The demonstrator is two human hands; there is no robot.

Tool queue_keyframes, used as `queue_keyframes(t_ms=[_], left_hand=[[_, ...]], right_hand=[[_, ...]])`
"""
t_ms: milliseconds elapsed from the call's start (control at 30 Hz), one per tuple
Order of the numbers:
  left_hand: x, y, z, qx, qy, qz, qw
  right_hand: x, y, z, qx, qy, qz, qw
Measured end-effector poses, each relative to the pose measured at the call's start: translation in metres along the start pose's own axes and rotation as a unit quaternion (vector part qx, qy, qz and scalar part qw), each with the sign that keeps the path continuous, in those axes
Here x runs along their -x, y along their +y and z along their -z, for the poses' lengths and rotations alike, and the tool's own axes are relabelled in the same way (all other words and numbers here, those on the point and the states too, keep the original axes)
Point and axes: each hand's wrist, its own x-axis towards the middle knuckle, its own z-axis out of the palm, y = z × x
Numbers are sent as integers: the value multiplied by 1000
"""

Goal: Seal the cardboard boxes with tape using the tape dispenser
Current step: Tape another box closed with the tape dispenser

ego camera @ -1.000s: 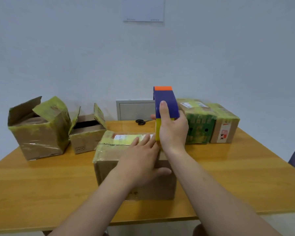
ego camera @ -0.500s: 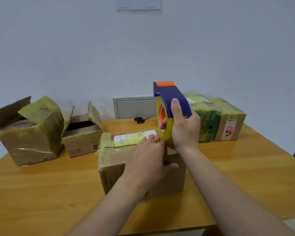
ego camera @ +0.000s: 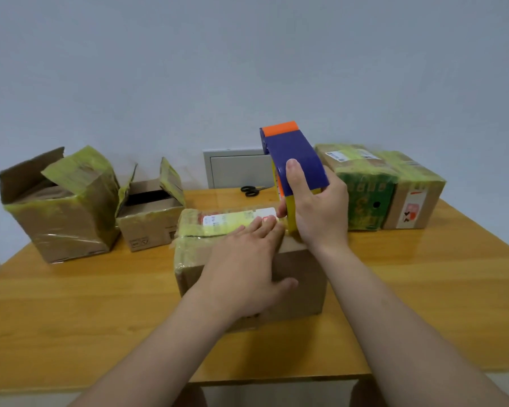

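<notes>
Box [ego camera: 303, 274] sits mid-counter [ego camera: 71, 304], right in front of me. My left hand [ego camera: 244, 268] lies flat on top, fingers straight, looks like it's pinning the tape end. Right hand [ego camera: 318, 212] grips the dispenser [ego camera: 294, 154] at the top's right end. I'd keep the roll low and the tension steady so the tape lies flat. Open boxes [ego camera: 65, 224] wait left, sealed boxes [ego camera: 365, 195] right, scissors [ego camera: 249, 190] behind. Only my left hand's in the way.

Blue tape dispenser [ego camera: 299, 160] with orange tip, yellow tape roll [ego camera: 291, 214], brown boxes [ego camera: 247, 257], green printed box [ego camera: 365, 198], black scissors [ego camera: 249, 190]
</notes>
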Motion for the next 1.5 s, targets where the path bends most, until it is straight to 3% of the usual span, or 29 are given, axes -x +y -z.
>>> queue_keyframes(t_ms=[400, 667, 800, 1033, 1233, 1300, 1367, 1500], left_hand=[[34, -31, 13, -18, -23, 95, 995], [49, -35, 8, 0, 6, 167, 986], [54, -42, 5, 73, 0, 205, 976], [61, -36, -5, 172, 67, 291, 939], [61, -36, 4, 148, 37, 286, 946], [58, -33, 6, 86, 30, 278, 956], [50, -22, 7, 1, 34, 243, 970], [23, 16, 3, 21, 35, 157, 987]], right_hand=[[6, -6, 2, 14, 0, 9, 1000], [7, -6, 1, 7, 4, 12, 1000], [6, -5, 2, 8, 0, 14, 1000], [7, -5, 2, -6, 1, 4, 1000], [6, -5, 2, -11, 3, -4, 1000], [6, -6, 3, -17, 2, -8, 1000], [6, -7, 4, -25, 4, -14, 1000], [8, -11, 6, -54, 11, -34, 998]])
